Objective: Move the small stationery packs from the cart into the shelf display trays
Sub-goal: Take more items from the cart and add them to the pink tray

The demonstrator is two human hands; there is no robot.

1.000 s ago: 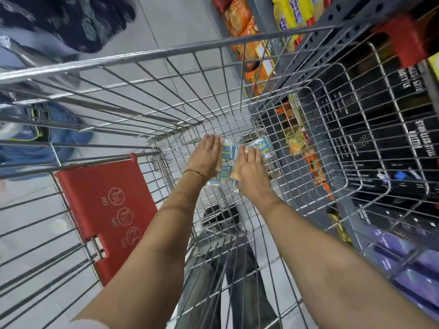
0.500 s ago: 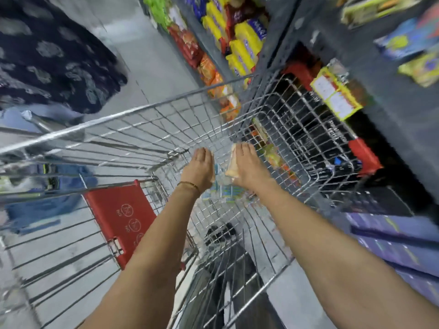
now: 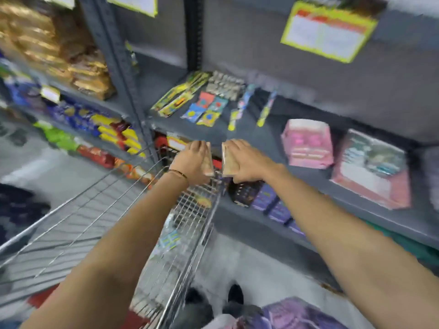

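Observation:
Each hand holds a stack of small stationery packs, seen edge-on and blurred. My left hand (image 3: 193, 162) grips one stack (image 3: 209, 160); my right hand (image 3: 247, 162) grips the other stack (image 3: 227, 161). Both hands are raised above the far end of the wire cart (image 3: 190, 224), just in front of the grey shelf (image 3: 237, 136). Blue-and-yellow packs (image 3: 169, 239) still lie in the cart's bottom. On the shelf lie flat stationery items: colourful square packs (image 3: 206, 108), yellow packs (image 3: 175, 98) and a tray of small grey pieces (image 3: 224, 85).
Pink boxes (image 3: 308, 143) and a red-edged box (image 3: 373, 169) stand on the shelf to the right. Snack bags (image 3: 71, 60) fill the left bay beyond a grey upright (image 3: 118, 67). Dark purple boxes (image 3: 261, 195) sit on the lower shelf. My shoes (image 3: 213, 298) are on the floor.
Both hands have lifted out of the cart with packs and risen to shelf height. The view has swung up and right from the cart's bottom to the shelf.

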